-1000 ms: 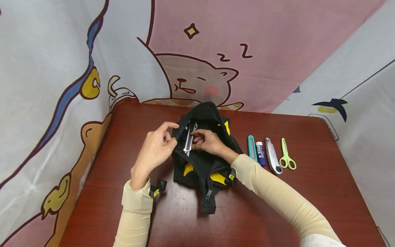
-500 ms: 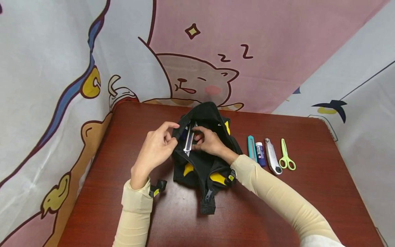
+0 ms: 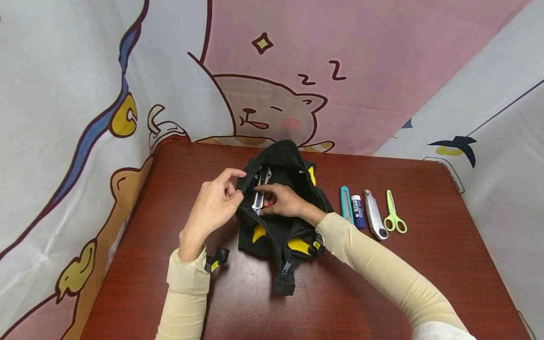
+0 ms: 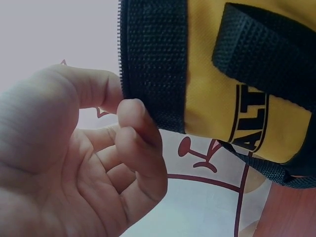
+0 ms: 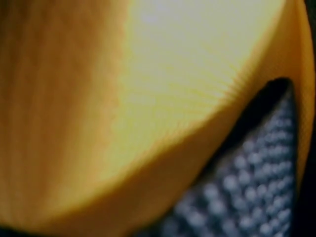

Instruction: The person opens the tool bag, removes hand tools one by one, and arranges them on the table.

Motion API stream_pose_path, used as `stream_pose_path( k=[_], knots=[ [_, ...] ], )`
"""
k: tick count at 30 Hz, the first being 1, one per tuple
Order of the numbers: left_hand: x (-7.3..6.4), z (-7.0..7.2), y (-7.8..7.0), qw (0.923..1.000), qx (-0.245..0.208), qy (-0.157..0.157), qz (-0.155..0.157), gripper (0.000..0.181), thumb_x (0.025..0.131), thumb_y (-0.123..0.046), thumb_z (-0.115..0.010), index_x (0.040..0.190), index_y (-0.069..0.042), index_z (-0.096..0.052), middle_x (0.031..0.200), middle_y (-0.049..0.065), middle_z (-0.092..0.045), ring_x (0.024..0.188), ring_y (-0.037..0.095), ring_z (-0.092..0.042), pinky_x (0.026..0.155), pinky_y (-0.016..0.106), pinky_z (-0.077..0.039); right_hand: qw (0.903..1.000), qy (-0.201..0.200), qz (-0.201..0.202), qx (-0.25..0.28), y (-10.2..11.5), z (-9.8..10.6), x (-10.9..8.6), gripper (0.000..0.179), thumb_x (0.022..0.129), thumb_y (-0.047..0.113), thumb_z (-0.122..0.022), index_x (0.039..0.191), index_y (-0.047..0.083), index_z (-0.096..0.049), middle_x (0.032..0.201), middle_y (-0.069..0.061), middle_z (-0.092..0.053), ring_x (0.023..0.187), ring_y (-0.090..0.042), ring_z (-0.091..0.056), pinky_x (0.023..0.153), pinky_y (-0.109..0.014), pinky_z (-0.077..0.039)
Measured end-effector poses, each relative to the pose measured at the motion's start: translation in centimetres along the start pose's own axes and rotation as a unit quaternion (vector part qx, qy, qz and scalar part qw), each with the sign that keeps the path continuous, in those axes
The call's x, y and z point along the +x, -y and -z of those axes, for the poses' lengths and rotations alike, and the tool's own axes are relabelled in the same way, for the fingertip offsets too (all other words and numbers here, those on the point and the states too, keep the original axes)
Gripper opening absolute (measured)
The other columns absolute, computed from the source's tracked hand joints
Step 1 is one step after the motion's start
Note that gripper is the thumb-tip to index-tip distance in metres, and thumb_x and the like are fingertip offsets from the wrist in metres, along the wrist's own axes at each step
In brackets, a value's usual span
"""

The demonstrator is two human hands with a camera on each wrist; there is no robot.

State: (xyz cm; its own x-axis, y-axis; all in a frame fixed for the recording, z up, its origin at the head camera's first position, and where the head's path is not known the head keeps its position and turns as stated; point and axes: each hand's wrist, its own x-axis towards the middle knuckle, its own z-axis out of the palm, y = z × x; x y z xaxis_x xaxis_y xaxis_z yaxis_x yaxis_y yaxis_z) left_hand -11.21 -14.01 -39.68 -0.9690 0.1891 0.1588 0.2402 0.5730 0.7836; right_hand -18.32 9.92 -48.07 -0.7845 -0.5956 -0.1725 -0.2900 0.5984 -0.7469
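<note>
One silver utility knife (image 3: pixel 258 200) lies inside the bag (image 3: pixel 274 229), the right hand (image 3: pixel 284 200) at it, its grip unclear. The left hand (image 3: pixel 214 203) pinches the bag's rim (image 4: pixel 127 59). Right of the bag lie a teal cutter (image 3: pixel 346 204), glue stick (image 3: pixel 358 213), grey cutter (image 3: pixel 375 215) and green scissors (image 3: pixel 394 217).

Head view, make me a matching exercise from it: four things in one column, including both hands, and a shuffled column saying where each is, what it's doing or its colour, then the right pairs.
Column one
1. Left hand
2. Scissors
3. Right hand
4. Glue stick

Column two
A. Inside the mouth of the black-and-yellow bag
B. Blue with a white end
C. Pinching the bag's edge
D. Light green

Right pairs: 1-C, 2-D, 3-A, 4-B
</note>
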Motion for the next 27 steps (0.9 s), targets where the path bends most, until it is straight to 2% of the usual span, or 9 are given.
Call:
stream_pose_path(
  k=[3,6,9,13,16,19,22,25,27],
  knots=[
    [0.0,0.0,0.1,1.0000,-0.001,0.002,0.002,0.044,0.096,-0.006,-0.066,0.139,-0.013,-0.070,0.071,-0.002,-0.061,0.055,0.018,-0.054,0.058,0.037,-0.044,0.9992,-0.005,0.031,-0.027,-1.8,-0.7,0.5,0.071,0.091,0.019,-0.093,0.156,0.012,-0.064,0.112,-0.008,-0.065,0.095,-0.019,-0.062,0.086,-0.033,-0.053],
    [0.0,0.0,0.1,1.0000,-0.003,0.002,0.002,0.044,0.096,-0.006,-0.066,0.139,-0.014,-0.070,0.071,-0.002,-0.061,0.055,0.018,-0.054,0.059,0.037,-0.044,0.9987,-0.010,0.041,-0.030,-2.6,-0.9,0.8,0.066,0.092,0.020,-0.091,0.154,0.014,-0.067,0.108,-0.004,-0.064,0.093,-0.016,-0.061,0.086,-0.033,-0.053],
    [0.0,0.0,0.0,1.0000,-0.004,0.003,0.003,0.044,0.096,-0.006,-0.066,0.139,-0.014,-0.069,0.071,-0.002,-0.061,0.055,0.018,-0.054,0.059,0.037,-0.044,0.9994,-0.009,0.022,-0.026,-1.2,-0.6,0.4,0.060,0.094,0.015,-0.089,0.150,0.009,-0.068,0.107,-0.009,-0.066,0.091,-0.018,-0.063,0.084,-0.034,-0.055],
    [0.0,0.0,0.1,1.0000,-0.003,0.004,0.003,0.044,0.096,-0.006,-0.065,0.139,-0.014,-0.069,0.071,-0.002,-0.061,0.055,0.017,-0.054,0.059,0.036,-0.044,0.9994,-0.020,0.020,-0.019,-0.2,-0.2,0.0,0.051,0.094,0.013,-0.088,0.141,0.007,-0.071,0.104,-0.012,-0.068,0.085,-0.020,-0.065,0.078,-0.033,-0.056],
    [0.0,0.0,0.1,1.0000,-0.002,0.005,0.003,0.044,0.096,-0.007,-0.065,0.139,-0.014,-0.069,0.071,-0.002,-0.062,0.055,0.017,-0.054,0.060,0.036,-0.044,0.9983,-0.035,0.043,-0.016,-2.1,-0.8,0.6,0.047,0.093,0.020,-0.091,0.135,0.011,-0.072,0.105,-0.008,-0.069,0.084,-0.019,-0.066,0.076,-0.033,-0.056],
    [0.0,-0.1,0.2,1.0000,-0.001,0.006,0.004,0.043,0.097,-0.007,-0.066,0.140,-0.014,-0.069,0.071,-0.002,-0.062,0.054,0.018,-0.054,0.059,0.037,-0.044,0.9974,-0.049,0.048,-0.022,-4.4,-1.7,1.5,0.048,0.089,0.026,-0.095,0.130,0.017,-0.071,0.108,-0.004,-0.070,0.087,-0.018,-0.065,0.078,-0.035,-0.056],
    [0.0,-0.1,0.2,1.0000,-0.002,0.006,0.004,0.043,0.097,-0.007,-0.066,0.140,-0.013,-0.069,0.071,-0.002,-0.062,0.055,0.017,-0.054,0.059,0.036,-0.043,0.9971,-0.060,0.032,-0.034,-5.5,-2.3,1.9,0.049,0.085,0.028,-0.098,0.125,0.022,-0.071,0.109,0.000,-0.068,0.092,-0.017,-0.062,0.083,-0.038,-0.053],
    [0.0,-0.2,0.2,1.0000,-0.002,0.003,0.003,0.044,0.096,-0.006,-0.066,0.139,-0.013,-0.070,0.072,-0.002,-0.062,0.056,0.016,-0.053,0.060,0.036,-0.043,0.9967,-0.064,0.011,-0.048,-4.4,-2.1,1.4,0.048,0.084,0.029,-0.099,0.122,0.023,-0.070,0.109,-0.001,-0.067,0.097,-0.020,-0.060,0.088,-0.042,-0.051],
    [0.0,-0.2,0.2,1.0000,-0.001,0.002,0.003,0.045,0.095,-0.005,-0.066,0.139,-0.013,-0.070,0.072,-0.002,-0.062,0.056,0.015,-0.052,0.060,0.035,-0.043,0.9968,-0.060,-0.003,-0.053,-2.8,-1.5,0.8,0.046,0.085,0.028,-0.098,0.121,0.020,-0.070,0.110,-0.004,-0.067,0.099,-0.023,-0.061,0.090,-0.046,-0.051]
  ],
)
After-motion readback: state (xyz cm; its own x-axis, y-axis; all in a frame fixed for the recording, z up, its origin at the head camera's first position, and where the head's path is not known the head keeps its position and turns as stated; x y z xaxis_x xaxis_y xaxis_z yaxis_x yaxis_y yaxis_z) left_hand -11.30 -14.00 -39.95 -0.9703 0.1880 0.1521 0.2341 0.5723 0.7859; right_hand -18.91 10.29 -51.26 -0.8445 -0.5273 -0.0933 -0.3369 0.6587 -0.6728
